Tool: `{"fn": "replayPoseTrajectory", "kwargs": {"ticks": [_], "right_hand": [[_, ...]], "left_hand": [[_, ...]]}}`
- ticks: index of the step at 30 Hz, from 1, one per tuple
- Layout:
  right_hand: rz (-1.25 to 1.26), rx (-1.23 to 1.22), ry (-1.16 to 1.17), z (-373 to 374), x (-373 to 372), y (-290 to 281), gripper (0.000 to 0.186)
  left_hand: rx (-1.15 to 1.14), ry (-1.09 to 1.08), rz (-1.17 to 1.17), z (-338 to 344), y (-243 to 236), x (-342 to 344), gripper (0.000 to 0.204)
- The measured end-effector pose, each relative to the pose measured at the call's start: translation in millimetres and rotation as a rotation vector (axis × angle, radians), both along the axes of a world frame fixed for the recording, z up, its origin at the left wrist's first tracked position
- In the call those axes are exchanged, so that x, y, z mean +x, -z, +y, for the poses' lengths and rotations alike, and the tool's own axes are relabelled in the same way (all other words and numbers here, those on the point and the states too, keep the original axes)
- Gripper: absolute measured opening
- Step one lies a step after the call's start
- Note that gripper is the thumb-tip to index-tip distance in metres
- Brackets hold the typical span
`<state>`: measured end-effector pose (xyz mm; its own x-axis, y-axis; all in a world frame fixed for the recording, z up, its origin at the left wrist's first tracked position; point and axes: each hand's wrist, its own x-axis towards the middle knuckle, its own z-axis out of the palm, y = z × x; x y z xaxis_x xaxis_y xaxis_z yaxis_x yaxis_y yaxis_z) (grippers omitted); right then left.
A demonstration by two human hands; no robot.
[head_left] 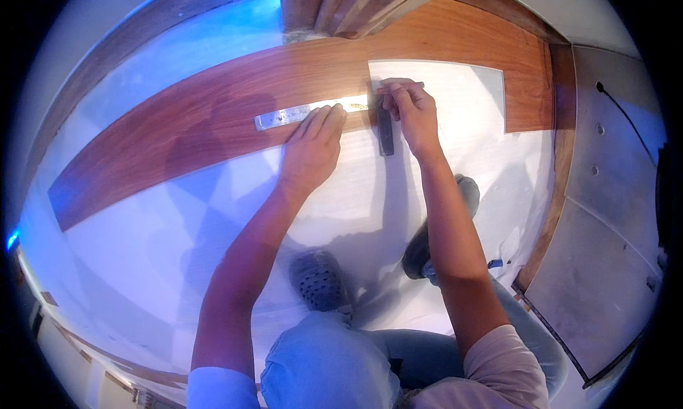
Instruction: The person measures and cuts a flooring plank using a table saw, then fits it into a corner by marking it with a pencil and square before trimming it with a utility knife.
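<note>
A try square with a silver blade [274,117] and a black stock [385,135] lies across reddish-brown wood floor planks [235,110]. My left hand [313,142] presses down on the blade, its fingers close together and bent over it. In my right hand [411,114] is a thin red pencil [409,87], pinched between thumb and fingers just above the corner where blade and stock meet. The stock rests along the cut end of the nearer plank, partly over the white underlay. The pencil's tip is too small to make out.
White underlay sheet [142,267] covers the floor around the planks. A wooden door frame post [341,7] meets the far planks. A grey panel [612,195] stands at the right behind a wooden strip [563,153]. My shoes [318,279] rest on the underlay.
</note>
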<state>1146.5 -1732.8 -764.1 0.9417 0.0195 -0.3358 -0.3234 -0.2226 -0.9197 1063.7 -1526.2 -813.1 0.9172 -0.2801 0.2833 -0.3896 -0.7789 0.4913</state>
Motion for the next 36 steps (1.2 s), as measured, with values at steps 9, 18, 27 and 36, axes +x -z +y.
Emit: {"fn": "replayPoseTrajectory", "kwargs": {"ticks": [9,18,27,36], "right_hand": [[0.011,-0.046,-0.254,16.2,6.3,0.0,0.024],[-0.076,-0.102,-0.606,79.3,20.4,-8.9,0.029],[-0.106,-0.156,-0.611,74.0,14.4,-5.4,0.027],[-0.160,-0.417,-0.505,31.9,24.8,-19.2,0.028]], "left_hand": [[-0.063,-0.039,0.067,-0.7,10.1,-4.2,0.040],[-0.043,0.018,0.001,6.4,18.3,-7.5,0.026],[0.018,0.046,0.113,7.1,18.1,-8.4,0.030],[-0.024,-0.015,0.014,2.3,6.8,-3.5,0.033]]}}
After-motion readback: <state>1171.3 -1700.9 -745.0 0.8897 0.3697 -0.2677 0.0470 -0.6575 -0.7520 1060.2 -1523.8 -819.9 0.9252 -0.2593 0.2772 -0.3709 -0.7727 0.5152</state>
